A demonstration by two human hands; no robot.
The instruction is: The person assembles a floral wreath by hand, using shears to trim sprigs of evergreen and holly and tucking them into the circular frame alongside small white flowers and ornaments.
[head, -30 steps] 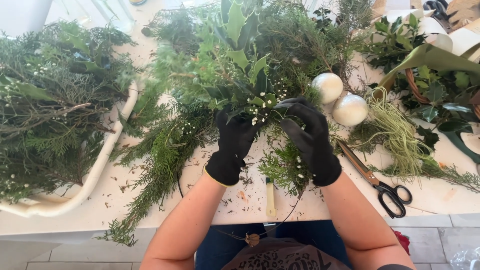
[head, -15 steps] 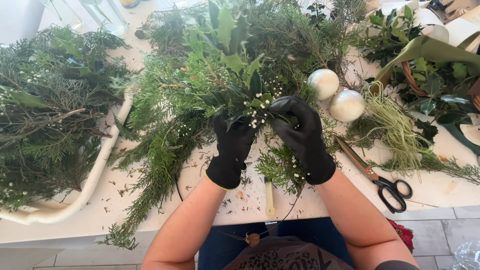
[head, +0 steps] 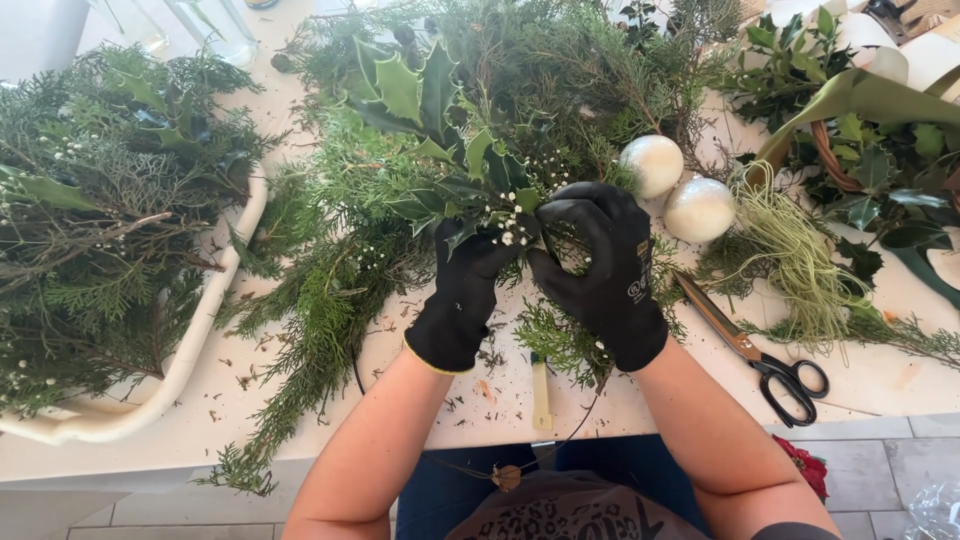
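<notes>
Fingers: both gloved sets curled shut; left hand (head: pixel 468 300) pinches the stems of a sprig bundle (head: pixel 470 190) of holly, cedar and tiny white flowers, right hand (head: pixel 600 275) closes over the same stems from the other side.
Bundle position: held just above the white table (head: pixel 900 370), over the loose greenery pile (head: pixel 330 300), leaves fanning away from the person.
Risk, slippage: stems look short and mixed; in my judgement a slackened pinch would let them splay or drop into the pile.
Risk, holly: spiny leaves sit near the gloves and could snag the fabric.
Risk, scissors: scissors (head: pixel 760 350) lie just beside the right forearm; a sideways sweep could knock them off the edge.
Risk, baubles: two pale round ornaments (head: pixel 675 190) rest near the right hand, free to roll.
Container, white tub (head: pixel 190 350): left side, heaped with evergreen cuttings.
Container, basket (head: pixel 830 160): upper right, holds holly and broad leaves; contents partly hidden.
Container, glass vases (head: pixel 215 25): top edge; contents cannot be told.
</notes>
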